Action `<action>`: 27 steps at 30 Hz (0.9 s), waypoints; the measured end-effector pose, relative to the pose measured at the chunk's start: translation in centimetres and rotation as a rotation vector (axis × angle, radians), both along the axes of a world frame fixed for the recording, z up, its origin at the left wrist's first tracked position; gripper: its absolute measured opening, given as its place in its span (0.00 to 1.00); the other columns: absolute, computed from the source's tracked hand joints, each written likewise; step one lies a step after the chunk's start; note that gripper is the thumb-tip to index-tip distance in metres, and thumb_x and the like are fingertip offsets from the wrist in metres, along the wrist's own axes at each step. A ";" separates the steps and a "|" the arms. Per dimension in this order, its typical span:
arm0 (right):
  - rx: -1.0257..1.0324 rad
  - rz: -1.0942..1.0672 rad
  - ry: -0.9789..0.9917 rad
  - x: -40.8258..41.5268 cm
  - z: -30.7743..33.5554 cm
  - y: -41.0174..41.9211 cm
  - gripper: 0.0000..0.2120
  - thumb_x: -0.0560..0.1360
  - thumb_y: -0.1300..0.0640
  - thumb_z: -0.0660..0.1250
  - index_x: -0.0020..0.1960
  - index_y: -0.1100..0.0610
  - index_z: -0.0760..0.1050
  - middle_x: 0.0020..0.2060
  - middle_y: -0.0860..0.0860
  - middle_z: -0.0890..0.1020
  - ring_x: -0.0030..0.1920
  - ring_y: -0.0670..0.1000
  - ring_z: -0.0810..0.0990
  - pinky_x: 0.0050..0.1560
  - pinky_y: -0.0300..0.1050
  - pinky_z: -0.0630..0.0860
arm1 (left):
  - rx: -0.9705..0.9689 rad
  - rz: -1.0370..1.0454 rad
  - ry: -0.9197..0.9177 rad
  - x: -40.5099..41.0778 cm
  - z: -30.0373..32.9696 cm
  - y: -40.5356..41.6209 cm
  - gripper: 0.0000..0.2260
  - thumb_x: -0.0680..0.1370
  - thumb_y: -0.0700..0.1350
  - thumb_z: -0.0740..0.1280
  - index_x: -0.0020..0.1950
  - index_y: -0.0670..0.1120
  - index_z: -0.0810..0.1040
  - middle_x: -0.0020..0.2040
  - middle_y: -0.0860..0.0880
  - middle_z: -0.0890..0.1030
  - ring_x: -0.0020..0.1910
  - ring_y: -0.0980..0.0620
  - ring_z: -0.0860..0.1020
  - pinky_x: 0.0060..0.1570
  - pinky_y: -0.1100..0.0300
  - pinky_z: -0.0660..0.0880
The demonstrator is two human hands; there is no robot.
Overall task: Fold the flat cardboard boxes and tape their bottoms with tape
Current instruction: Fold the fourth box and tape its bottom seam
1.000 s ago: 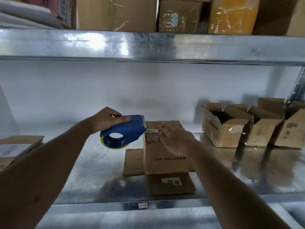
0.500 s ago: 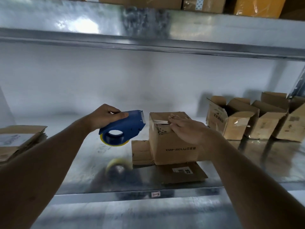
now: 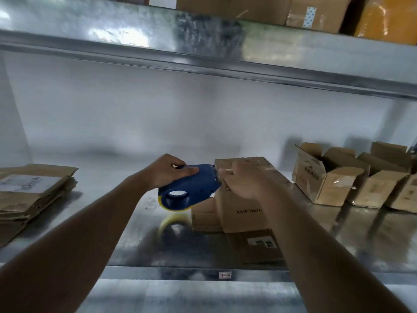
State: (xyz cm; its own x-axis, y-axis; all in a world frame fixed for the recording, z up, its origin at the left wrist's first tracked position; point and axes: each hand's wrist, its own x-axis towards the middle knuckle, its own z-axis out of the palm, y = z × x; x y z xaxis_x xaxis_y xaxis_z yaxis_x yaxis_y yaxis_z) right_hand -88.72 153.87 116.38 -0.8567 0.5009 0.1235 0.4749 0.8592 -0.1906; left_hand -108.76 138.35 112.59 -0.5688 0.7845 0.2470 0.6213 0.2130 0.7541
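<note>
Blue plastic forms the shell of the tape dispenser (image 3: 191,185), which my left hand (image 3: 168,170) grips from above, thumb laid along its upper edge. Head view: half a second ago the dispenser's front stood slightly clear of the upturned cardboard box (image 3: 242,193); now its cutting edge touches the box's top left corner. My right hand (image 3: 242,180), which lay flatter on the top panel, now has its fingers bent over that same left edge, pressing there; whether it pinches a strip of tape I cannot tell.

The box is brown corrugated board, upside down, with scuffed corners and inverted black print on its near face; glossy clear tape crosses its top. Two open flaps splay out below it, one to the left and one toward me bearing a white label. A ring of yellowish tape shows under the dispenser's round hollow core.

The shelf (image 3: 94,233) is galvanised sheet metal, shiny and mottled, mirroring the dispenser beneath it. On its left lies a stack of flat boxes (image 3: 33,195); at the right stands a row of folded boxes (image 3: 352,177) with open tops. The back wall is pale, and the upper shelf (image 3: 203,44) carries further cartons.
</note>
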 end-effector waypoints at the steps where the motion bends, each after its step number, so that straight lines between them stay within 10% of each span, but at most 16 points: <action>1: -0.005 0.039 -0.004 -0.1 -0.3 -0.1 0.25 0.86 0.42 0.48 0.69 0.54 0.75 0.70 0.49 0.76 0.74 0.57 0.69 0.74 0.53 0.64 | 0.004 0.006 -0.005 -0.1 -0.2 -0.2 0.25 0.77 0.62 0.72 0.37 0.39 0.79 0.31 0.45 0.75 0.29 0.52 0.73 0.35 0.59 0.69; 3: -0.010 0.093 -0.035 0.2 -0.6 0.2 0.29 0.87 0.42 0.44 0.84 0.52 0.53 0.84 0.49 0.53 0.84 0.52 0.51 0.82 0.56 0.49 | 0.021 0.006 -0.013 -0.1 -0.5 -0.6 0.27 0.77 0.62 0.72 0.39 0.36 0.78 0.32 0.43 0.73 0.30 0.51 0.71 0.36 0.57 0.68; 7: -0.014 0.146 -0.115 1.4 -0.7 1.0 0.27 0.86 0.39 0.40 0.84 0.40 0.43 0.83 0.41 0.45 0.83 0.45 0.41 0.82 0.56 0.38 | 0.040 -0.026 -0.012 0.2 -0.6 -0.7 0.28 0.78 0.62 0.71 0.39 0.35 0.77 0.33 0.37 0.73 0.30 0.51 0.71 0.34 0.60 0.67; 27: -0.053 0.172 -0.168 0.9 -0.5 1.8 0.24 0.86 0.41 0.39 0.81 0.31 0.42 0.83 0.37 0.43 0.83 0.44 0.42 0.82 0.62 0.39 | 0.023 0.077 -0.028 -0.1 0.0 -4.9 0.20 0.77 0.61 0.73 0.40 0.45 0.85 0.35 0.45 0.83 0.33 0.53 0.79 0.40 0.57 0.73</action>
